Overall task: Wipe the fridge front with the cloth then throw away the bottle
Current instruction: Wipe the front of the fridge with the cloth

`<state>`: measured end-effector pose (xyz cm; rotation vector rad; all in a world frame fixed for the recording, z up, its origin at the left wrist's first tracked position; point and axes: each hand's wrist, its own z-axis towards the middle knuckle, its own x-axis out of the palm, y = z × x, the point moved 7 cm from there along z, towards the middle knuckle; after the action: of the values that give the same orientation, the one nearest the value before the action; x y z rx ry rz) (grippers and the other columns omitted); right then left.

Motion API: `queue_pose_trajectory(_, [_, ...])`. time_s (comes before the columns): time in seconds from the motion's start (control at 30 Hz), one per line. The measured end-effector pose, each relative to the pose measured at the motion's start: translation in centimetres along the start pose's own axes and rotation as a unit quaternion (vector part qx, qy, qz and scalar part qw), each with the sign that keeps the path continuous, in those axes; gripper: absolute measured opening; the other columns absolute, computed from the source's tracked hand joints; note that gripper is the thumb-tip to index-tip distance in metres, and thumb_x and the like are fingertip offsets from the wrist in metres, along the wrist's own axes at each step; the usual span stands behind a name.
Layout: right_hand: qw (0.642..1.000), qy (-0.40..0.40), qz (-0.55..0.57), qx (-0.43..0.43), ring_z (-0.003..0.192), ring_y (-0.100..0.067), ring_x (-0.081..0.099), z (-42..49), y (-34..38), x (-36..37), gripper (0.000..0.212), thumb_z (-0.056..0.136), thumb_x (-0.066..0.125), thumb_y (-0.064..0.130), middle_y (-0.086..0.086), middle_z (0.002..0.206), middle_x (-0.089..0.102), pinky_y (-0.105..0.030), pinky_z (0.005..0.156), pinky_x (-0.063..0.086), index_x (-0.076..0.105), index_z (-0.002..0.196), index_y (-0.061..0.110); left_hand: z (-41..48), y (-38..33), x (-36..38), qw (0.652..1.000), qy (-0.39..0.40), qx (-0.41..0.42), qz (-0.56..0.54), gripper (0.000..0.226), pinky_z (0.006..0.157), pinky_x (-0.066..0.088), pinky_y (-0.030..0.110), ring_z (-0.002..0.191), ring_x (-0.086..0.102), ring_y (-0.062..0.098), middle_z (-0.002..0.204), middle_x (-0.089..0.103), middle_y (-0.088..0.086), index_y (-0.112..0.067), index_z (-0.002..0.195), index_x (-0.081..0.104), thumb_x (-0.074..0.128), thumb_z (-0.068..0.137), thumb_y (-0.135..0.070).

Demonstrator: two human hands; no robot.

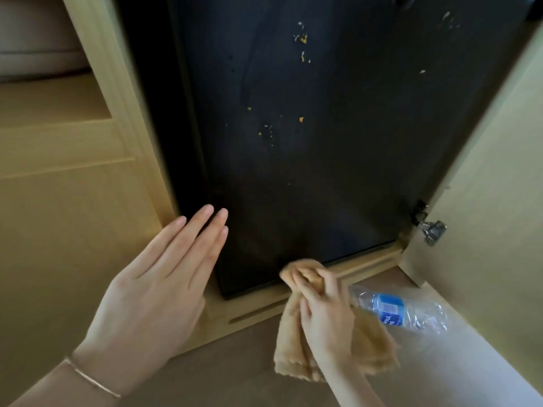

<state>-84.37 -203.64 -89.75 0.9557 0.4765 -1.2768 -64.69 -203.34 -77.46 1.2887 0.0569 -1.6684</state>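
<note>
Head view: the cloth was bunched in the right hand at the bottom edge of the fridge front, apparently poised to wipe.
Its fingers were clamped on the cloth. The left hand was flat, fingers straight and together, by the door's lower left corner, probably for balance. Yellow specks dotted the black door. The bottle lay on the floor just beside the cloth, below the open cabinet door.

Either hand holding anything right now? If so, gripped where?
The right hand grips the tan cloth, bunched at its upper end, the rest hanging below the fist. The left hand is flat-fingered and holds nothing. The bottle lies unheld on the floor.
</note>
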Motion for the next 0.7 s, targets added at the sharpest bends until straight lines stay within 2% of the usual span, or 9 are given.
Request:
queue_pose_trajectory(0.1, [0.995,-0.047,0.07,0.048,0.091,-0.017,0.057,-0.9,-2.3,-1.7,0.064,0.066,0.082,0.005,-0.005,0.106,0.056,-0.025,0.067,0.053,0.06,0.12,0.032,0.8,0.1,-0.1,1.0,0.002,-0.005,-0.003,0.063,0.12,0.01,0.05,0.146,0.02,0.039,0.155,0.025,0.029,0.013,0.144,0.03,0.029,0.089,-0.019])
queue_pose_trajectory(0.17, [0.985,-0.11,0.129,0.018,0.098,-0.011,0.051,0.4,-0.8,-4.1,0.047,0.083,0.066,0.018,-0.002,0.113,0.05,-0.022,0.079,0.047,0.053,0.125,0.036,1.3,0.2,0.0,1.0,0.005,-0.006,-0.002,0.064,0.12,0.01,0.05,0.147,0.019,0.04,0.156,0.023,0.029,0.012,0.144,0.029,0.029,0.089,-0.02])
queue_pose_trajectory(0.23, [0.972,-0.142,0.188,-0.019,0.104,-0.01,0.049,2.5,2.0,-6.0,0.038,0.092,0.049,0.027,0.001,0.119,0.046,-0.02,0.088,0.044,0.048,0.128,0.038,1.7,0.1,0.0,1.0,0.005,-0.008,-0.002,0.064,0.121,0.01,0.05,0.148,0.018,0.039,0.157,0.021,0.028,0.012,0.145,0.027,0.029,0.089,-0.02])
queue_pose_trajectory(0.37, [0.956,-0.209,0.162,-0.122,0.098,-0.02,0.052,6.5,7.4,-7.9,0.039,0.094,0.054,0.018,-0.009,0.111,0.056,-0.025,0.08,0.046,0.052,0.128,0.035,2.0,0.0,0.4,1.0,-0.002,-0.014,-0.004,0.064,0.122,0.008,0.049,0.149,0.015,0.036,0.16,0.017,0.024,0.01,0.147,0.024,0.027,0.09,-0.019])
queue_pose_trajectory(0.43, [0.958,-0.218,0.141,-0.12,0.096,-0.022,0.052,7.6,7.9,-7.8,0.035,0.095,0.052,0.019,-0.008,0.108,0.057,-0.027,0.075,0.047,0.056,0.125,0.035,1.9,0.0,0.6,1.0,-0.002,-0.017,-0.008,0.064,0.122,0.006,0.048,0.149,0.014,0.036,0.16,0.016,0.023,0.009,0.148,0.024,0.027,0.09,-0.018])
queue_pose_trajectory(0.5, [0.964,-0.212,0.142,-0.071,0.099,-0.02,0.05,8.0,6.4,-7.5,0.04,0.091,0.052,0.016,-0.005,0.112,0.051,-0.024,0.076,0.045,0.055,0.125,0.036,1.8,0.1,0.6,1.0,-0.001,-0.019,-0.007,0.064,0.122,0.005,0.048,0.149,0.015,0.036,0.16,0.016,0.024,0.009,0.148,0.024,0.027,0.09,-0.019])
queue_pose_trajectory(0.57, [0.961,-0.219,0.163,0.045,0.101,-0.019,0.051,8.1,3.2,-7.4,0.037,0.087,0.049,0.016,-0.003,0.114,0.047,-0.02,0.081,0.04,0.061,0.12,0.03,1.9,0.0,0.6,1.0,0.0,-0.018,-0.002,0.064,0.122,0.006,0.048,0.149,0.015,0.037,0.16,0.017,0.024,0.009,0.147,0.025,0.027,0.09,-0.018])
queue_pose_trajectory(0.63, [0.931,-0.206,0.233,0.19,0.096,-0.006,0.051,7.8,-0.7,-6.5,0.033,0.09,0.051,0.012,-0.001,0.113,0.044,-0.007,0.08,0.036,0.062,0.118,0.024,2.0,0.0,0.6,1.0,0.003,-0.015,-0.001,0.063,0.122,0.007,0.049,0.149,0.015,0.037,0.16,0.018,0.023,0.008,0.148,0.025,0.028,0.09,-0.017])
queue_pose_trajectory(0.7, [0.903,-0.196,0.29,0.248,0.092,0.009,0.046,6.9,-2.9,-5.9,0.033,0.093,0.052,0.009,-0.002,0.113,0.044,0.003,0.078,0.032,0.059,0.121,0.024,2.1,-0.2,0.7,1.0,0.001,-0.006,-0.005,0.063,0.121,0.008,0.05,0.149,0.015,0.036,0.16,0.02,0.021,0.007,0.148,0.026,0.028,0.09,-0.018])
